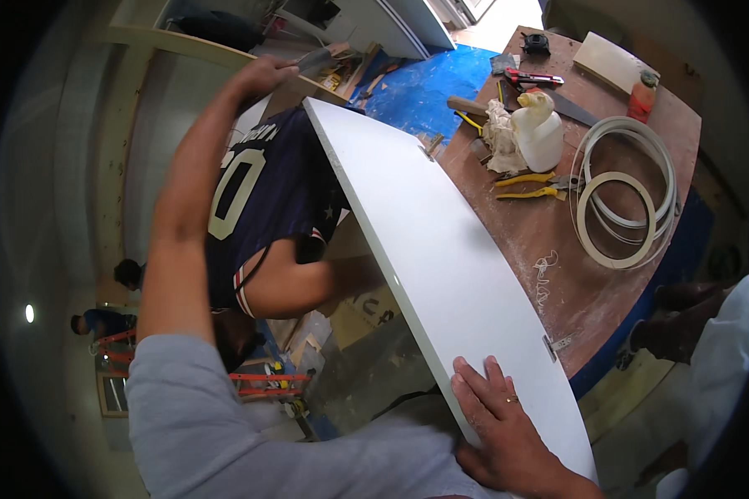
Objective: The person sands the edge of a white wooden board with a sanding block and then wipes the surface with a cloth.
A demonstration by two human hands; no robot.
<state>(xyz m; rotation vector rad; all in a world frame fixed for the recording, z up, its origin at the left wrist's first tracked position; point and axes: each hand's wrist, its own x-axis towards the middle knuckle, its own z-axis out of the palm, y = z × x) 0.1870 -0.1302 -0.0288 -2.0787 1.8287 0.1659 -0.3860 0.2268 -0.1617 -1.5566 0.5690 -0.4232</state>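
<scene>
A long white cabinet door [441,241] stretches from the upper middle to the lower right, with metal hinges [560,344] along its right edge. My right hand [503,420] lies flat on the door's near end, fingers stretched out. Raised at the upper left, my left hand [265,76] is closed around a flat grey tool [314,58] with a brownish end; its exact kind is unclear. The tool is apart from the door. Next to the door's left edge, a person in a dark jersey [262,187] bends over, one arm reaching toward the door's underside.
A dusty brown worktable [591,308] on the right bears yellow-handled pliers [528,185], a white bottle [538,133], rolled edging strip [616,200], a red utility knife [534,78] and a saw [570,108]. Blue sheeting [441,87] covers floor beyond. Another person stands at right.
</scene>
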